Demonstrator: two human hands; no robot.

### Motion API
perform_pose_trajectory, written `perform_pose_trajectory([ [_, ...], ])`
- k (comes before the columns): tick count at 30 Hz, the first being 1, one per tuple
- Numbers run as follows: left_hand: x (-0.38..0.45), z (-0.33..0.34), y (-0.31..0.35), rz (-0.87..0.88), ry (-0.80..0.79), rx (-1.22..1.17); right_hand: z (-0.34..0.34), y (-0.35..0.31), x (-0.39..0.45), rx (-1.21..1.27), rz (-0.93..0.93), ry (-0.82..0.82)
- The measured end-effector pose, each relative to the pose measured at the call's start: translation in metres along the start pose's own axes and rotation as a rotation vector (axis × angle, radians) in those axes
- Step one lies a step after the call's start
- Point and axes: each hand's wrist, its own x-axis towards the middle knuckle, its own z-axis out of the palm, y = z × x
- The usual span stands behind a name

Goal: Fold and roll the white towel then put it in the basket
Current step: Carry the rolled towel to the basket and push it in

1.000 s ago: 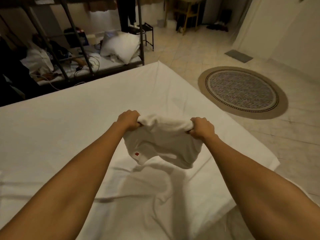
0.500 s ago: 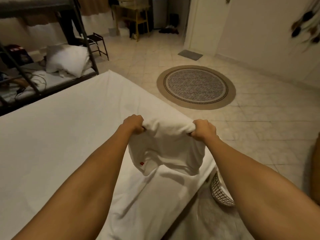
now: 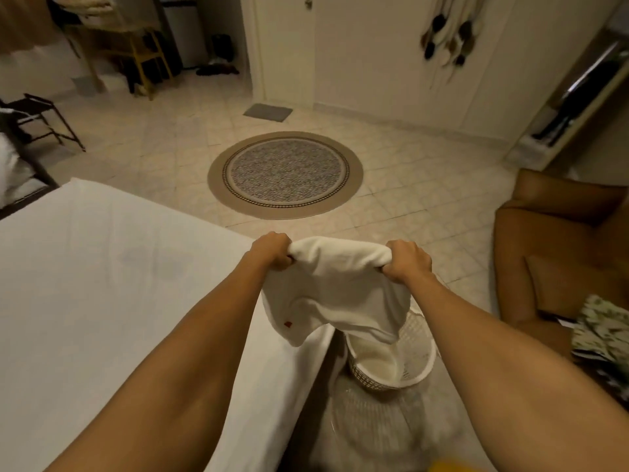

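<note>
Dim warm light, bowed edges.

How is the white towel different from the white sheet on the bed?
The white towel hangs bunched in the air between the left hand and right hand; the bed sheet lies flat and spread out. The towel has a small red tag; the sheet shows none. Both are white cloth.

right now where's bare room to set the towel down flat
The bed is bare from the left hand out to its far corner. The floor tiles between the rug and the sofa are free too. It is tight by the basket, wedged between bed and sofa.
</note>
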Motion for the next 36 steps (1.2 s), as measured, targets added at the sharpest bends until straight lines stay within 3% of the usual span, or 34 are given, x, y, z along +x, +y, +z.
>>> perform_pose_trajectory([
  [9,0.097,0.026,0.097,0.239,-0.088,0.068,0.003,0.096,0.035,0.062,0.259,-0.001],
  [19,0.177,0.086,0.159,0.340,-0.180,0.055,0.055,0.161,0.066,0.119,0.445,-0.016],
  [28,0.225,0.166,0.183,0.311,-0.331,0.016,0.128,0.206,0.107,0.186,0.542,-0.062],
  [36,0.240,0.257,0.196,0.043,-0.475,-0.355,0.211,0.221,0.134,0.362,0.690,-0.113],
])
